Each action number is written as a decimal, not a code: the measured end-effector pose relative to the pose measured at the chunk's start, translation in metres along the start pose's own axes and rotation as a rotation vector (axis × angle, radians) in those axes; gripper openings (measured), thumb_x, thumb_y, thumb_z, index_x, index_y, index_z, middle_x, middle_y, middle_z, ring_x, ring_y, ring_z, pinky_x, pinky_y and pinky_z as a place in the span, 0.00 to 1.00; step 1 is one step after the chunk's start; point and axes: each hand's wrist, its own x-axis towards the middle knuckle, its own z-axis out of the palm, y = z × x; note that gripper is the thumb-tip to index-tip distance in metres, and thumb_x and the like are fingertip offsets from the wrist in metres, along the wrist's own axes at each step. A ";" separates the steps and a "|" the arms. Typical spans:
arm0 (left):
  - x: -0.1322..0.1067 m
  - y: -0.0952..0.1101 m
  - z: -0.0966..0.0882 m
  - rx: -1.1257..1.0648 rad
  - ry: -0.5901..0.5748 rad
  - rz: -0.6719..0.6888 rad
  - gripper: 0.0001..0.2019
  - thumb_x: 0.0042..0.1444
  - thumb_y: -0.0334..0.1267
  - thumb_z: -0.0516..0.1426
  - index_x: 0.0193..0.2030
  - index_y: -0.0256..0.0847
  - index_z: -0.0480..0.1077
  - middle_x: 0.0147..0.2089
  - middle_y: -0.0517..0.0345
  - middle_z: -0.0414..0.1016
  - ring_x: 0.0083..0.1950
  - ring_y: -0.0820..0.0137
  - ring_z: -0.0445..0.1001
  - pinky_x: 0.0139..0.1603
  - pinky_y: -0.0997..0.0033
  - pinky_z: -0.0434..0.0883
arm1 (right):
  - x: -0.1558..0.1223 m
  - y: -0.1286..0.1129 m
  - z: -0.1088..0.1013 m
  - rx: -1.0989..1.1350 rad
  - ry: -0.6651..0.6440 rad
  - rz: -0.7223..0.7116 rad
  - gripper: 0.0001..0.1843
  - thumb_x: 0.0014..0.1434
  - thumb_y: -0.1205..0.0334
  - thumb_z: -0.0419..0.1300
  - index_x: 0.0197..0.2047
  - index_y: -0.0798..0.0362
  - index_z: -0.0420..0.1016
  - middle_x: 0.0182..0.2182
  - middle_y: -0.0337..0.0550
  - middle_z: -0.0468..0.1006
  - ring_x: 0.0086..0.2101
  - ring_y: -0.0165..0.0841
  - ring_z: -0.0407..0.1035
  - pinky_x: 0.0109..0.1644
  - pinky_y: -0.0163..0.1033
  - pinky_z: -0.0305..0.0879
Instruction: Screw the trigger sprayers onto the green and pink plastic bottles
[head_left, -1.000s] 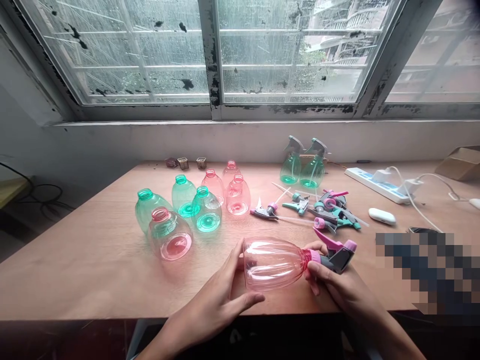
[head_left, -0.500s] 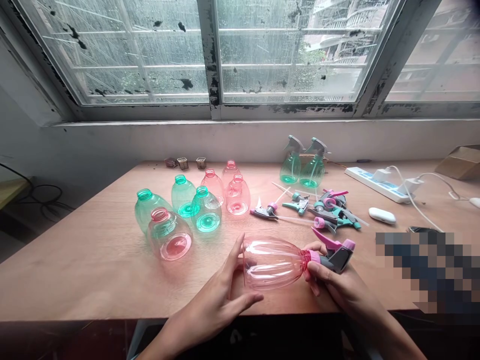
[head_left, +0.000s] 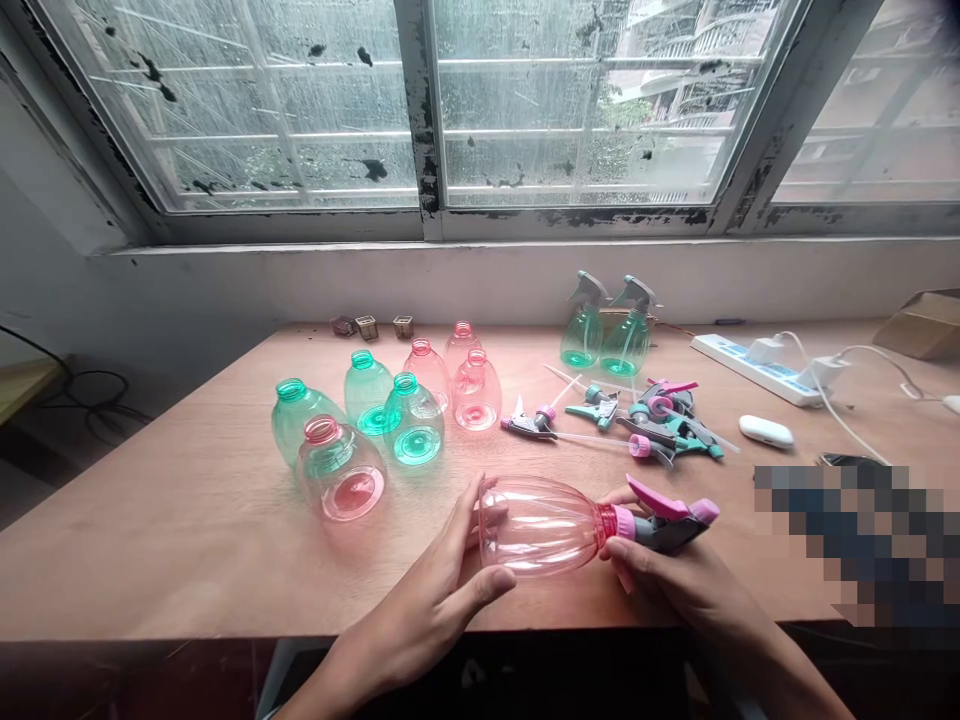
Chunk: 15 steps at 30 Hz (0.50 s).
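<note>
Hands: left hand, right hand | pink bottle rolled, shifted left

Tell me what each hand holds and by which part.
The left hand holds the pink bottle, lying sideways, by its base end; the right hand holds its pink-and-grey spray head at the collar.

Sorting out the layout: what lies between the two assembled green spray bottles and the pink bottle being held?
The loose trigger sprayer heads, in the head view.
</note>
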 end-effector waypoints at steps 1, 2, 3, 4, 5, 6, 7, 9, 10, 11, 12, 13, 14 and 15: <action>0.000 0.000 0.000 -0.005 0.010 0.002 0.45 0.70 0.53 0.59 0.83 0.46 0.36 0.85 0.50 0.39 0.83 0.50 0.46 0.81 0.50 0.54 | 0.000 0.000 0.000 -0.010 -0.004 -0.010 0.20 0.61 0.44 0.72 0.44 0.53 0.79 0.22 0.36 0.75 0.26 0.35 0.65 0.34 0.41 0.58; 0.000 -0.001 0.001 -0.002 0.021 0.009 0.45 0.70 0.52 0.60 0.83 0.47 0.36 0.84 0.50 0.43 0.83 0.50 0.47 0.81 0.50 0.55 | 0.000 0.000 -0.001 -0.011 -0.004 -0.025 0.20 0.62 0.45 0.72 0.45 0.52 0.78 0.22 0.36 0.75 0.26 0.35 0.66 0.34 0.41 0.58; 0.001 -0.002 0.001 0.012 0.032 0.020 0.46 0.69 0.51 0.61 0.83 0.49 0.37 0.84 0.50 0.47 0.82 0.51 0.49 0.81 0.50 0.54 | 0.001 0.000 -0.001 -0.001 -0.001 -0.037 0.20 0.62 0.45 0.71 0.46 0.52 0.78 0.22 0.36 0.75 0.26 0.35 0.66 0.34 0.41 0.59; 0.001 -0.003 0.002 0.031 0.047 0.033 0.46 0.69 0.49 0.62 0.83 0.51 0.37 0.83 0.51 0.50 0.82 0.52 0.50 0.81 0.51 0.54 | 0.001 0.000 -0.001 0.019 0.005 -0.050 0.20 0.63 0.45 0.71 0.48 0.52 0.77 0.22 0.36 0.76 0.25 0.35 0.66 0.34 0.41 0.59; 0.001 -0.005 0.003 0.049 0.061 0.045 0.46 0.68 0.48 0.63 0.82 0.53 0.38 0.82 0.52 0.54 0.82 0.53 0.51 0.81 0.51 0.53 | 0.002 0.000 0.000 0.043 0.016 -0.064 0.21 0.63 0.46 0.71 0.49 0.51 0.76 0.23 0.36 0.77 0.25 0.35 0.67 0.34 0.41 0.59; 0.001 -0.007 0.003 0.063 0.070 0.056 0.46 0.68 0.47 0.63 0.82 0.54 0.38 0.81 0.52 0.56 0.81 0.53 0.53 0.81 0.51 0.53 | 0.003 0.000 0.000 0.068 0.026 -0.075 0.21 0.62 0.46 0.71 0.49 0.51 0.76 0.24 0.36 0.77 0.25 0.34 0.67 0.33 0.40 0.59; 0.001 -0.009 0.004 0.069 0.075 0.069 0.45 0.68 0.46 0.63 0.82 0.55 0.39 0.80 0.52 0.58 0.81 0.53 0.54 0.81 0.51 0.53 | 0.003 0.000 0.000 0.089 0.032 -0.084 0.20 0.62 0.47 0.72 0.49 0.50 0.75 0.25 0.36 0.78 0.24 0.34 0.67 0.33 0.40 0.59; 0.000 -0.011 0.005 0.072 0.082 0.092 0.44 0.69 0.44 0.62 0.82 0.55 0.39 0.79 0.52 0.61 0.80 0.53 0.56 0.81 0.50 0.54 | 0.005 0.001 0.001 0.117 0.033 -0.096 0.19 0.62 0.48 0.72 0.48 0.50 0.75 0.27 0.37 0.79 0.24 0.32 0.67 0.33 0.40 0.60; 0.000 -0.011 0.005 0.075 0.086 0.102 0.44 0.69 0.43 0.62 0.82 0.55 0.40 0.79 0.51 0.61 0.80 0.53 0.56 0.81 0.49 0.54 | 0.005 0.001 0.001 0.124 0.031 -0.099 0.19 0.62 0.48 0.72 0.48 0.50 0.75 0.27 0.37 0.79 0.23 0.32 0.67 0.33 0.40 0.60; 0.000 -0.010 0.006 0.082 0.089 0.106 0.44 0.69 0.43 0.62 0.82 0.54 0.39 0.79 0.51 0.59 0.80 0.52 0.56 0.81 0.48 0.54 | 0.006 0.001 0.001 0.126 0.031 -0.099 0.19 0.62 0.48 0.72 0.48 0.50 0.75 0.27 0.37 0.79 0.23 0.32 0.67 0.33 0.40 0.60; 0.000 -0.009 0.006 0.091 0.089 0.102 0.46 0.68 0.44 0.63 0.82 0.53 0.38 0.81 0.50 0.56 0.81 0.51 0.54 0.81 0.48 0.53 | 0.005 0.002 0.001 0.124 0.032 -0.097 0.19 0.61 0.48 0.72 0.48 0.50 0.75 0.27 0.37 0.79 0.23 0.32 0.67 0.33 0.40 0.60; 0.000 -0.007 0.006 0.095 0.084 0.088 0.47 0.67 0.45 0.64 0.83 0.52 0.37 0.82 0.49 0.53 0.81 0.50 0.52 0.81 0.47 0.52 | 0.005 0.002 0.000 0.115 0.031 -0.092 0.20 0.61 0.47 0.72 0.48 0.50 0.76 0.27 0.36 0.78 0.23 0.33 0.67 0.33 0.40 0.60; 0.000 -0.005 0.005 0.096 0.076 0.070 0.49 0.66 0.46 0.64 0.83 0.50 0.36 0.83 0.49 0.49 0.82 0.49 0.49 0.81 0.47 0.51 | 0.004 0.002 0.000 0.097 0.027 -0.083 0.20 0.62 0.47 0.72 0.48 0.50 0.76 0.26 0.36 0.77 0.24 0.33 0.66 0.33 0.40 0.60; 0.000 -0.003 0.004 0.096 0.067 0.050 0.51 0.66 0.47 0.65 0.83 0.48 0.35 0.84 0.48 0.45 0.83 0.49 0.46 0.82 0.47 0.50 | 0.003 0.002 0.000 0.070 0.023 -0.073 0.20 0.62 0.47 0.72 0.48 0.50 0.77 0.25 0.36 0.76 0.24 0.34 0.66 0.33 0.40 0.61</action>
